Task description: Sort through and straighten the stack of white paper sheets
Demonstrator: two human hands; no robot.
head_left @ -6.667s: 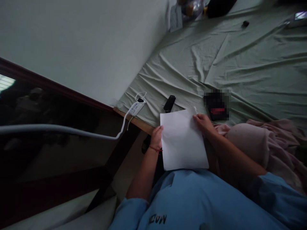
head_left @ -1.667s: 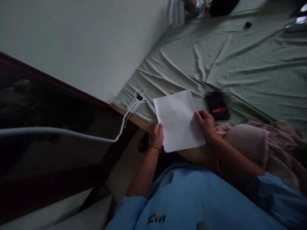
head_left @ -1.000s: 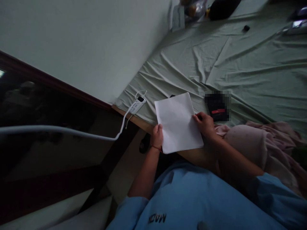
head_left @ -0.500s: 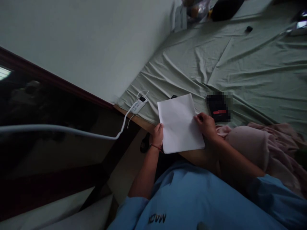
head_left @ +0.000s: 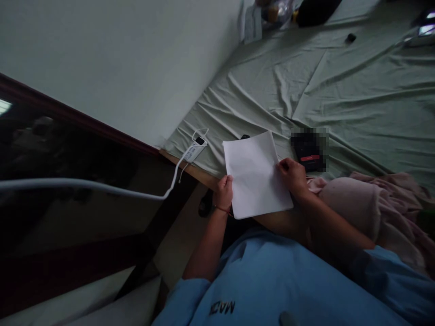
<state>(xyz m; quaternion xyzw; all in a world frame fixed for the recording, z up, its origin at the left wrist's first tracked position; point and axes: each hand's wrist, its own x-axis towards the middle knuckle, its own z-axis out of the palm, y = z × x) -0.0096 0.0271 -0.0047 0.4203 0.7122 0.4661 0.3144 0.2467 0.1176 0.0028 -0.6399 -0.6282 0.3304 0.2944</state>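
A blank white sheet of paper (head_left: 254, 174) is held between both my hands above the near edge of a bed. My left hand (head_left: 223, 192) grips its left edge with fingers curled, a red thread round the wrist. On the sheet's right edge, my right hand (head_left: 292, 176) pinches it with bent fingers. The sheet's far end covers most of a small black object (head_left: 244, 136) lying on the sheet-covered bed.
The bed has a wrinkled pale green sheet (head_left: 322, 90). A white charger with cable (head_left: 195, 149) lies at its corner. A dark blurred item (head_left: 308, 147) sits right of the paper, a pink blanket (head_left: 374, 203) beside my right arm. The white wall (head_left: 136, 59) is left.
Since the oldest frame the paper has moved forward from my lap over the bed edge, covering the black object. In the last second both hands and the sheet have stayed nearly still.
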